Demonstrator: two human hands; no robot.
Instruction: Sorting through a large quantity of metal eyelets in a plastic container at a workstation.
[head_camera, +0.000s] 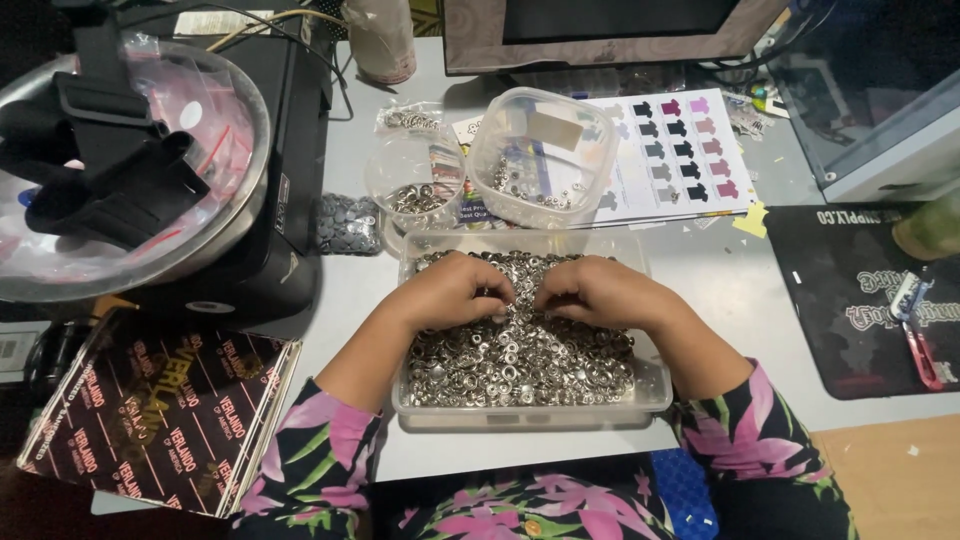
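Silver metal rings (520, 350) are being held in a heap inside a clear rectangular plastic tray (650, 392), which is lying on the grey table (720, 290) directly in front of the person.

In the head view, both hands are being kept palm-down over the far half of the tray. The left hand (455, 290) is being rested on the rings with its fingers curled downward, the fingertips being pressed together at the inner side; a ring may be being pinched there, but what is gripped cannot be told. The right hand (600, 292) is being posed the same way, knuckles raised, fingers bent in toward the left hand, and its hold likewise cannot be told. The two sets of fingertips are being kept just beside each other above the tray's middle. Both forearms, in floral sleeves, are being angled inward from the near corners of the tray.

Beyond the tray, a round clear tub (412, 180) and a rounded square tub (540, 155) are each holding a few rings. A black patterned box (160, 420) is lying left of the tray, and a black mat (860, 300) to its right.
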